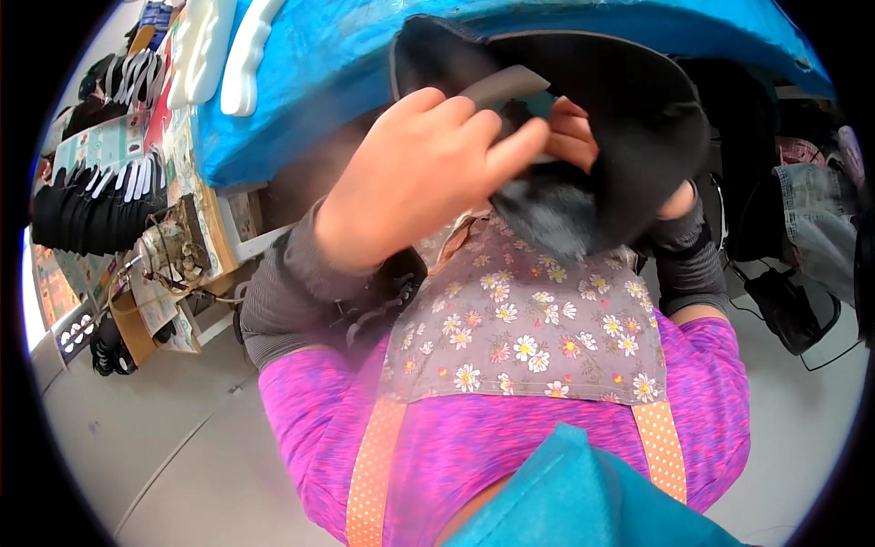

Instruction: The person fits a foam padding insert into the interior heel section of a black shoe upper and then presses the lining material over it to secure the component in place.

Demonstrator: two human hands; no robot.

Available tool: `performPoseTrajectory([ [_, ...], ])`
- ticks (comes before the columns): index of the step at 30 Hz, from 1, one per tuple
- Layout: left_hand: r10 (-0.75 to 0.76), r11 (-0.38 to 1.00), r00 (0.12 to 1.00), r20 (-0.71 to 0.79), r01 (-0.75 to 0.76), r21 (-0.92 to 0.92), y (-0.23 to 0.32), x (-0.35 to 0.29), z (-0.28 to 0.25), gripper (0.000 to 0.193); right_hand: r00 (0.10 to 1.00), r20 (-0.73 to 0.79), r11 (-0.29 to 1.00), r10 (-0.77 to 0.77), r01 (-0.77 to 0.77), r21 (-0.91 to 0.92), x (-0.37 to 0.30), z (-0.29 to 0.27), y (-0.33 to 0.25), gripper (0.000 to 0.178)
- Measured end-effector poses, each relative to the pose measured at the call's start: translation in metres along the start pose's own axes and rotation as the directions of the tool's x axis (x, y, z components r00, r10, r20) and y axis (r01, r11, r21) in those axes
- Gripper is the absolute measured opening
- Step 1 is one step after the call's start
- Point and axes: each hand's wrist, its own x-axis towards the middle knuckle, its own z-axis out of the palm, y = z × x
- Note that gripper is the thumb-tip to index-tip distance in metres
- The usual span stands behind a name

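A teal cloth [583, 497] is seen nearest, at 6 o'clock, with a pink top [474, 438] and two orange dotted straps [369, 474] just above it. A grey floral apron [519, 319] is laid over the lap at the centre.

Above the apron, a black shoe upper [629, 118] is held up close to the camera, towards 12 o'clock. The left hand [419, 173] is curled over its near edge from 10 o'clock, the fingers [510, 146] clenched on the upper's grey furry lining [547, 214]. A flat grey tool [506, 87] is seen sticking out at the left fingertips; which hand holds it cannot be told. The right hand [574, 132] is mostly hidden inside the upper, only some bent fingertips showing against the lining, so its grip cannot be told. Both forearms are covered by grey sleeves [283, 292].

Beyond the upper, a surface covered in blue sheet [337, 64] is seen from 11 to 1 o'clock, with white moulded pieces [219, 55] resting on it. At 9 o'clock, rows of black soles [91, 210] are stacked beside paper clutter. At 3 o'clock, dark bags [784, 310] are seen on the grey floor [137, 428].
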Motion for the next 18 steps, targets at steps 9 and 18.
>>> performPoseTrajectory([
  [9,-0.091,0.994,0.996,-0.023,0.090,-0.057,0.002,-0.017,0.070,0.050,0.976,-0.174,0.992,0.128,-0.123,0.039,-0.035,0.075,0.051,0.033],
  [18,-0.287,0.930,0.940,-0.184,0.227,-0.288,0.008,-0.025,0.115,0.053,0.981,-0.126,0.979,0.149,-0.165,-0.123,-0.039,0.097,0.051,0.037],
])
